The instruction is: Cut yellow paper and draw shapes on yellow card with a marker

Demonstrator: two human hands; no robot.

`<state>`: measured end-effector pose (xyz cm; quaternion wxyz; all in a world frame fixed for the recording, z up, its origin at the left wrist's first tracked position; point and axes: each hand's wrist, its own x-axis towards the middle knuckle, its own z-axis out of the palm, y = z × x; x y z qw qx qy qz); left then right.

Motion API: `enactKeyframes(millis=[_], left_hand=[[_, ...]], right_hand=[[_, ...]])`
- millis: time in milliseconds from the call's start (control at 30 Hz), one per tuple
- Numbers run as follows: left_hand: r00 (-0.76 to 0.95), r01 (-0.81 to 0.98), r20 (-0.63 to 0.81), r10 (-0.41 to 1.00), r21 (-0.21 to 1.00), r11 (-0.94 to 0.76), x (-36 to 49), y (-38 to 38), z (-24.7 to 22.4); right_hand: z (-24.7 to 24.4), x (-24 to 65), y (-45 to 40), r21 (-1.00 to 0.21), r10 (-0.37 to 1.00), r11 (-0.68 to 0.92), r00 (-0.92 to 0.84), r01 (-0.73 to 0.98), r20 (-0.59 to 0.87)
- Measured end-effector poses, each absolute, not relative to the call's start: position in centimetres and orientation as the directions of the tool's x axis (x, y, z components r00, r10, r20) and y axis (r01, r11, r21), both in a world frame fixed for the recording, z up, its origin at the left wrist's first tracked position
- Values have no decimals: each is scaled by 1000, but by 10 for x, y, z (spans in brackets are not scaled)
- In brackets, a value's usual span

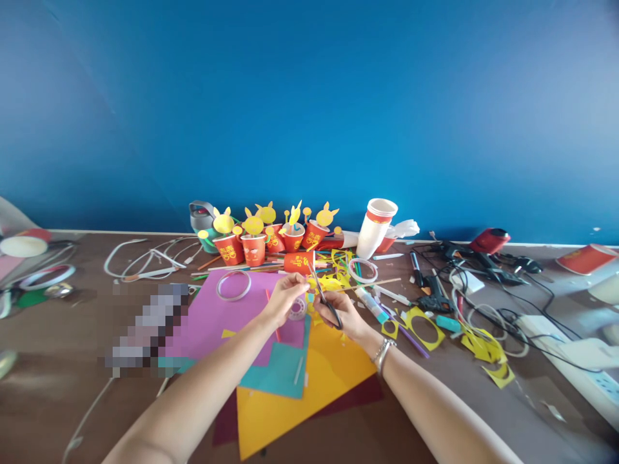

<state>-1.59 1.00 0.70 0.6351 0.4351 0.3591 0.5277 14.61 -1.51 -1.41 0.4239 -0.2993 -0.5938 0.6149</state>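
Observation:
My right hand [341, 314] holds black-handled scissors [330, 310], their blades pointing up and to the left. Just left of the blades, my left hand [289, 293] is closed in a pinch; what sits between its fingertips is too small to make out. Both hands are above coloured paper: a purple sheet [207, 316], a teal sheet [278, 374] and a yellow sheet [333, 380]. A roll of tape [297, 309] lies between the hands. Behind them, a red cup [296, 262] lies among sticks and yellow paper scraps.
Several red cups [229, 250] with yellow paper figures stand along the blue wall. A white cup stack [374, 229] leans right of them. Glue guns [435, 296], cables, cut yellow paper [424, 327] and a power strip [575, 361] lie at the right. White cables [145, 261] lie at the left.

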Motion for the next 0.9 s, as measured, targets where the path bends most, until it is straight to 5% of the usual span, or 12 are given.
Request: enactKeyframes(millis=[900], left_hand=[[177,-301,28,984,953,27,-21,15,2]], right_hand=[[-11,148,-13,-993,874,80,-473,-88,113]])
